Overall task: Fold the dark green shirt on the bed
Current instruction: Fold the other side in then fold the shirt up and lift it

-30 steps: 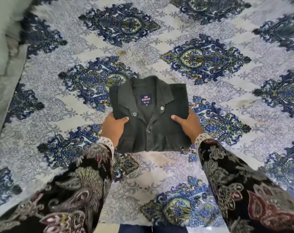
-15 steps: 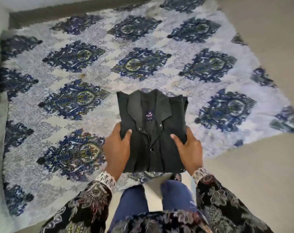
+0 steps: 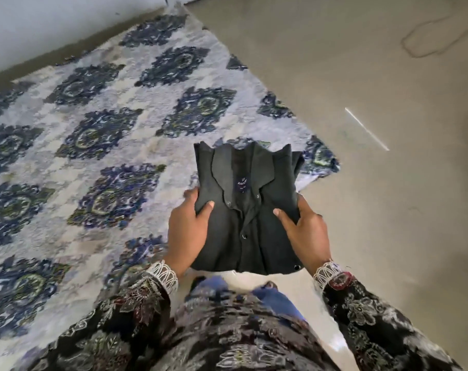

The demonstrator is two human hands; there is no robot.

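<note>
The dark green shirt [image 3: 244, 212] is folded into a compact rectangle, collar and blue label facing up, buttons down its front. It is lifted off the bed and held in the air over the bed's near right corner. My left hand [image 3: 188, 231] grips its left edge with the thumb on top. My right hand [image 3: 306, 231] grips its right edge the same way. The fingers of both hands are hidden under the fabric.
The bed [image 3: 98, 162] with a white and blue patterned cover lies to the left and behind. Bare beige floor [image 3: 374, 129] spreads to the right. A wall [image 3: 53, 28] runs along the far side. My patterned sleeves and blue trousers fill the bottom.
The folded shirt has been lifted off the bed and carried toward the bed's right corner. The view has swung right, showing more floor.
</note>
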